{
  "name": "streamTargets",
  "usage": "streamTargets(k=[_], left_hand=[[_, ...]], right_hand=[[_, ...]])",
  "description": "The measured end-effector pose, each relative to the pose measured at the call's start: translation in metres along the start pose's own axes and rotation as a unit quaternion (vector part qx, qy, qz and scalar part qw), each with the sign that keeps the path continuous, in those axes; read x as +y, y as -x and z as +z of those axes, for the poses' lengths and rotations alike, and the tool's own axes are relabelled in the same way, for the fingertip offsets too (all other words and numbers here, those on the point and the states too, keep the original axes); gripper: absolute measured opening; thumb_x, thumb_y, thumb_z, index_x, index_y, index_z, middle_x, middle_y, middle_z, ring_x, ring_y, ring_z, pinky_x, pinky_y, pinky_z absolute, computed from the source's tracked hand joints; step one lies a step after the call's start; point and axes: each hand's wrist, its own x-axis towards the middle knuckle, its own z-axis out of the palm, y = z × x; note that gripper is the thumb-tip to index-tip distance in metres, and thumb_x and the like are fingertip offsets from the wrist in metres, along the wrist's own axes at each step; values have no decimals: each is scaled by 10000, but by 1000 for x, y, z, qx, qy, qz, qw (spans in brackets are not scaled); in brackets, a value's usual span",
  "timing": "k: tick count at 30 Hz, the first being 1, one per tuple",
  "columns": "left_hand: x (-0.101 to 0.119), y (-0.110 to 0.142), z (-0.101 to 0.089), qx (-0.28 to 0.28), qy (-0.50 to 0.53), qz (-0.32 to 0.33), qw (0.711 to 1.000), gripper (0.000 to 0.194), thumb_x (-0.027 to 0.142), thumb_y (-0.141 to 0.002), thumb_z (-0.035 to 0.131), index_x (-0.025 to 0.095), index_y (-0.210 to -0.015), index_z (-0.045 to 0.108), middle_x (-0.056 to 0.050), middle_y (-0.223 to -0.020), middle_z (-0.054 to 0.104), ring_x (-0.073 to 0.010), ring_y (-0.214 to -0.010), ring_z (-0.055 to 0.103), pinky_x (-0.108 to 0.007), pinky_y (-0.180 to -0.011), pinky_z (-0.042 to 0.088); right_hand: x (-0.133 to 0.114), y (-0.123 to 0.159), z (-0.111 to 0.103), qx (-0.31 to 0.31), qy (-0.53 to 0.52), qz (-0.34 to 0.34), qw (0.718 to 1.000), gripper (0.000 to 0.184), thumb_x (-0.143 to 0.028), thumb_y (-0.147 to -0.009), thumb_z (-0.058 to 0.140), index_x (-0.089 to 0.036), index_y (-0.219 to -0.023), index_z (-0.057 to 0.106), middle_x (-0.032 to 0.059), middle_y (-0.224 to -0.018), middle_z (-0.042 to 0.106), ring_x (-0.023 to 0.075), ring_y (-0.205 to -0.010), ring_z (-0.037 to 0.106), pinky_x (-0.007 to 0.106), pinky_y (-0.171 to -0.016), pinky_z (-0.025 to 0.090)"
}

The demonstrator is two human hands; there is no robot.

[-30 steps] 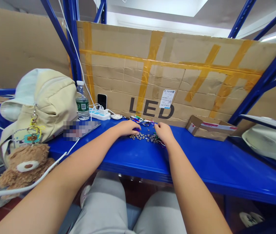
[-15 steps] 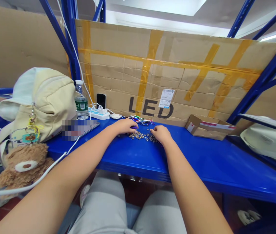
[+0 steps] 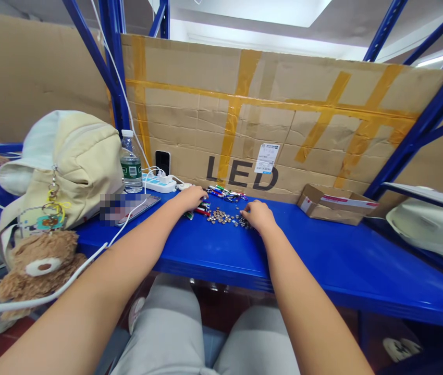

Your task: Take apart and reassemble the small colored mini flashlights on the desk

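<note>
My left hand (image 3: 193, 198), fingers curled downward, is over a group of small coloured stick-shaped pieces (image 3: 202, 210), red and green among them. Whatever its fingertips may pinch is hidden. Behind it lies a loose pile of similar shiny coloured pieces (image 3: 227, 194), blue, green and red. Small silvery-brown metal pieces (image 3: 220, 216) are scattered between my hands. On the right, my right hand (image 3: 260, 214) has thumb and fingers drawn together beside a cluster of small dark pieces (image 3: 244, 223). Anything in that pinch is too small to make out.
A small open cardboard box (image 3: 333, 205) stands on the blue tabletop (image 3: 221, 255) at right. Left are a power strip (image 3: 159, 182), a water bottle (image 3: 131, 164), a phone (image 3: 143, 207), a cream bag (image 3: 84, 161) and a white cable (image 3: 106, 245). Large cardboard (image 3: 190, 120) closes the back.
My left hand has moved left and slightly back from the metal pieces, uncovering red and green pieces under it. A blue piece at its fingers no longer shows. My right hand stays almost in place.
</note>
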Motion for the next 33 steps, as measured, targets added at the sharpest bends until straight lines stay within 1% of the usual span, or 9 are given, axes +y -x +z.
streamTargets(k=[5,8,11,16,20,23,26,29,33], left_hand=[[-2,3,4,-26,4,-11,1000,393,126,-743,501,195,-1099,652,-86,-1098,657,-212,-988,594,-280,-873,436],[4,3,1,-24,11,-13,1000,360,298,-797,513,199,-1120,640,-76,-1116,659,-210,-978,602,-272,-856,449],[9,-3,-5,-10,6,-19,1000,391,429,-844,444,207,-1096,644,-63,-1105,668,-214,-978,607,-281,-855,453],[21,-36,-11,-11,-31,-33,999,331,344,-866,398,241,-1039,660,-51,-1123,660,-231,-1025,596,-310,-862,459],[34,-71,-3,-51,-48,-42,997,285,279,-838,474,216,-1037,668,-95,-1116,661,-254,-1012,607,-335,-854,472],[41,-89,7,-78,-58,-59,994,265,190,-781,551,174,-1013,678,-142,-1118,656,-273,-1010,610,-348,-856,474],[43,-96,15,-85,-64,-69,992,278,154,-757,577,170,-1018,673,-147,-1125,653,-262,-1002,614,-331,-846,478],[44,-95,18,-73,-72,-73,992,236,150,-770,564,157,-978,676,-157,-1096,660,-259,-989,618,-336,-844,477],[44,-87,7,-35,-71,-58,995,146,189,-783,568,145,-880,668,-156,-1018,678,-280,-975,621,-368,-851,468]], right_hand=[[-1,0,-2,-3,8,-17,1000,187,-323,-825,581,-191,-886,699,125,-1089,614,261,-994,560,330,-761,426],[-2,0,-3,-11,2,-29,1000,170,-294,-827,578,-187,-880,700,113,-999,659,230,-915,596,295,-718,427],[-3,-2,-4,-15,-9,-30,999,167,-276,-837,562,-189,-870,700,89,-909,688,196,-843,620,259,-679,423],[-4,-5,-4,-15,-11,-32,999,136,-250,-809,597,-180,-859,703,92,-916,700,198,-870,628,250,-705,429],[-3,-6,-1,-7,-3,-52,999,171,-219,-818,560,-192,-913,698,90,-978,696,206,-930,618,266,-757,435],[-3,-5,-1,-7,4,-74,997,205,-198,-819,528,-205,-924,704,88,-1004,694,215,-963,609,281,-779,436],[-3,-5,0,-12,2,-87,996,211,-200,-812,525,-214,-904,714,92,-1017,692,232,-972,606,302,-780,440],[-3,-5,1,-18,-13,-87,996,208,-192,-810,520,-217,-880,715,90,-992,697,232,-945,614,309,-771,445],[-3,-5,-1,14,-46,-75,996,245,-236,-867,458,-188,-914,694,124,-1016,677,248,-955,603,339,-786,449]])
